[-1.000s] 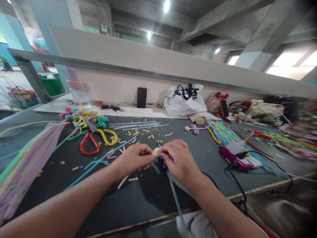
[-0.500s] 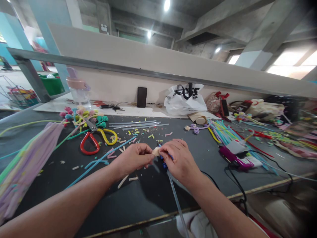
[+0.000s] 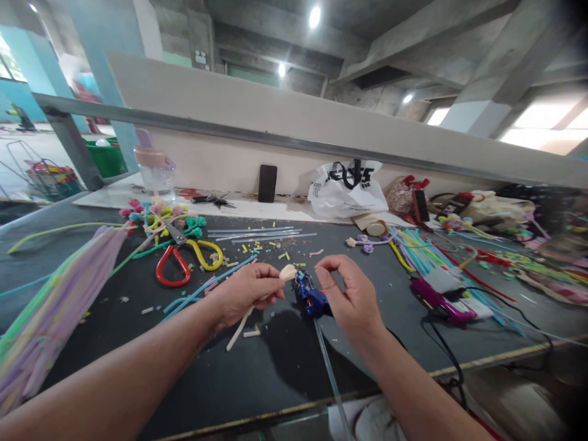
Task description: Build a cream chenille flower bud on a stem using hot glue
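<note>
My left hand (image 3: pixel 252 286) pinches a cream pipe-cleaner flower bud (image 3: pixel 288 272) between thumb and fingertips, and its pale stem (image 3: pixel 239 331) hangs below the palm. Just right of the bud lies a blue hot glue gun (image 3: pixel 313 301), its nozzle end toward the bud. A long clear glue stick (image 3: pixel 328 361) runs from its back over the table's front edge. My right hand (image 3: pixel 351 294) is lifted beside the glue gun, fingers curled, with a gap behind the thumb and nothing visible in it. Part of the glue gun is hidden behind this hand.
Red-and-yellow-handled scissors (image 3: pixel 177 260) lie left, near finished fuzzy flowers (image 3: pixel 160 214) and a bundle of pastel pipe cleaners (image 3: pixel 78 288). Clear glue sticks (image 3: pixel 261 233) and cut scraps lie behind my hands. At right are a purple device (image 3: pixel 441 300) and black cable (image 3: pixel 448 343).
My right hand has let go of the cream bud and moved right, away from it. The bud stays in my left hand, and more of the glue gun shows.
</note>
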`<state>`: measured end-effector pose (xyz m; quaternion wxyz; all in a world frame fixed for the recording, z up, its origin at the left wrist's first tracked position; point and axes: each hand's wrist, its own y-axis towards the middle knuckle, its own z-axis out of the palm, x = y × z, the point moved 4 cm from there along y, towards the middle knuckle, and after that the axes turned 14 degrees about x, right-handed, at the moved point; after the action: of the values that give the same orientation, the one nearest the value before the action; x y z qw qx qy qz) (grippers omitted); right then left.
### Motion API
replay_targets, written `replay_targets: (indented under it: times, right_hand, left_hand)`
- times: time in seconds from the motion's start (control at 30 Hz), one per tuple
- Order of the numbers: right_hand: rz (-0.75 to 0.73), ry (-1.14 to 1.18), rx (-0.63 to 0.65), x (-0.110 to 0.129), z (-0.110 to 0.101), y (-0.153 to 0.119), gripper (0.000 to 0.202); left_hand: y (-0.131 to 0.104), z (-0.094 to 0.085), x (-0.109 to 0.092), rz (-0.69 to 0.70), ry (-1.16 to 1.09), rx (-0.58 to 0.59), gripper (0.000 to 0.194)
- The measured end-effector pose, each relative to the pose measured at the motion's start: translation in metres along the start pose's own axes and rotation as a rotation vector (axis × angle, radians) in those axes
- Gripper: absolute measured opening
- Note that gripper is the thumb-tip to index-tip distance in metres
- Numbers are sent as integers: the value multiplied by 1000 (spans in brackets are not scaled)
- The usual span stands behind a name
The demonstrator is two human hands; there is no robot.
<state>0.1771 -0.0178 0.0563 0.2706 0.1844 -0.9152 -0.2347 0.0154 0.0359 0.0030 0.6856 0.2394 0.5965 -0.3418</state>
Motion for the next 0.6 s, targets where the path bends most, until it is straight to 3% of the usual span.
replay_targets:
  times: [0.07,0.1,0.23,0.33,0.43,0.6]
  right_hand:
    - [-14,-25,-12,3,0,-2,7]
    - [-52,-52,58,7,5,-2,7]
    - [-240,-143,549,31,40,-7,9]
    - [-295,-231,787,48,62,-11,16]
    - [-312,-331,870,57,77,-13,15]
    - [-286,-366,876,53,84,-16,7]
  left_hand:
    - [1,-6,0,9,-43,-18,14]
    - [2,-10,-1,19,-62,-31,13]
    - [3,-26,-5,100,-140,-119,14]
    - [3,-31,-7,124,-179,-147,15]
    - [3,-29,-6,124,-181,-135,15]
    - [4,-23,-3,109,-107,-90,14]
